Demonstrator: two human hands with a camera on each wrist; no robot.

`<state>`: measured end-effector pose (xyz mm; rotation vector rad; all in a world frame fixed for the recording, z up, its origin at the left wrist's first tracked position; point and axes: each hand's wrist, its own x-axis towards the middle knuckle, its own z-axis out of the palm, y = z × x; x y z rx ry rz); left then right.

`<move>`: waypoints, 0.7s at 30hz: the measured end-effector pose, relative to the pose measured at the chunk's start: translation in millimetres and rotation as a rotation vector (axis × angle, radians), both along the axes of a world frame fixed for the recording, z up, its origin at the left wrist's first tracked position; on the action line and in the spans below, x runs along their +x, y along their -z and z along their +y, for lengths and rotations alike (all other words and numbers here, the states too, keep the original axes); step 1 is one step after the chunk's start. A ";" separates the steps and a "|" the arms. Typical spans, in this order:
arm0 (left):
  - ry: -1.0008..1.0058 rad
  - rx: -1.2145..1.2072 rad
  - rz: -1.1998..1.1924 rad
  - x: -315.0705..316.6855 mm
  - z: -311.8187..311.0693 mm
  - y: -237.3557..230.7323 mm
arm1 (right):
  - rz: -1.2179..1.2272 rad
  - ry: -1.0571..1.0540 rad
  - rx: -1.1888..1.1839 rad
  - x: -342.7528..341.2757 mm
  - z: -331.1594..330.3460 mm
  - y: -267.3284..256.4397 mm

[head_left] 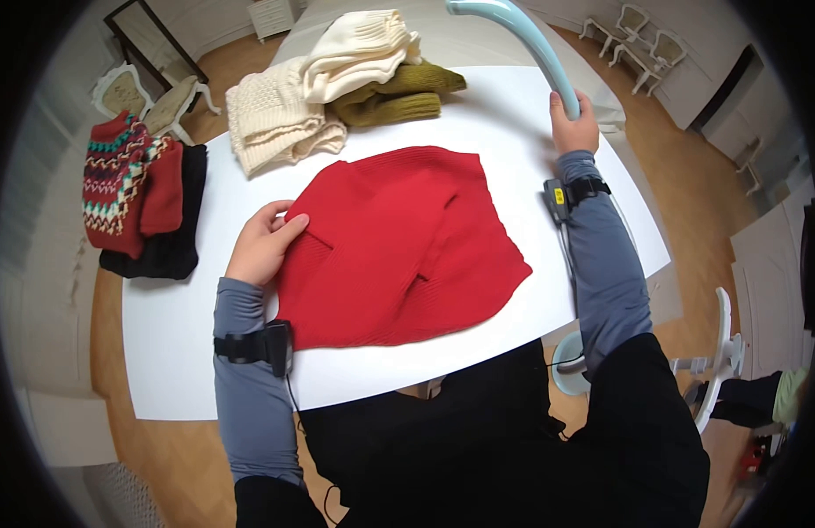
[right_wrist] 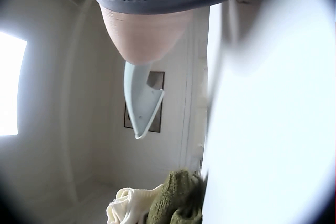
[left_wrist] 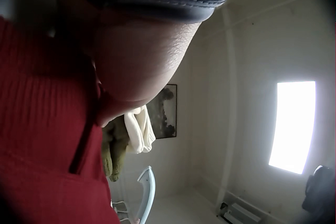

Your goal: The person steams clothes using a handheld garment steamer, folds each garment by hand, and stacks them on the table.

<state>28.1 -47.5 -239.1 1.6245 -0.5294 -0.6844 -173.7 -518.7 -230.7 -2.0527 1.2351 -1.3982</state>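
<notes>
A red ribbed-knit sweater (head_left: 381, 246) lies folded in on itself on the white table (head_left: 187, 370). At its left edge my left hand (head_left: 265, 242) pinches the knit, thumb on top. The left wrist view has the red knit (left_wrist: 47, 129) beside that hand (left_wrist: 142, 61). My right hand (head_left: 574, 128), raised over the table's right side, grips the lower end of a curved light-blue plastic piece (head_left: 517, 40). Its far end runs out of the head view's top. In the right wrist view this piece (right_wrist: 137, 98) sticks out beyond the hand (right_wrist: 147, 35) and shows a slanted, pointed end.
Folded cream knits (head_left: 275, 114) and an olive-green knit (head_left: 398, 97) are stacked at the table's back. A patterned red sweater (head_left: 130, 185) lies on black cloth (head_left: 192, 211) at the left edge. Right of my body stand a light-blue round part (head_left: 570, 363) and a white stand (head_left: 722, 356).
</notes>
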 end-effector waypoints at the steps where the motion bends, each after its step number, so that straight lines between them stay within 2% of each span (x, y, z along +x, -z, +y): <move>1: -0.007 0.004 -0.004 -0.5 -0.4 -1.5 | -0.004 -0.007 0.004 -2.6 7.8 0.2; 4: -0.031 0.026 -0.002 1.1 0.8 -3.7 | -0.166 -0.352 -0.188 -4.2 26.3 2.6; 8: -0.032 0.044 -0.054 2.4 0.4 -2.6 | -0.109 -0.725 -0.256 -9.2 87.1 -16.3; 11: -0.052 0.023 -0.080 5.4 3.9 0.7 | 0.030 -0.903 -0.381 -11.1 122.2 -29.1; 16: -0.118 0.020 -0.063 -0.7 2.1 -6.0 | 0.143 -0.969 -0.438 -9.9 136.1 -33.8; 21: -0.024 0.028 -0.148 2.7 -2.3 5.4 | 0.184 -0.937 -0.400 -13.0 120.2 -31.9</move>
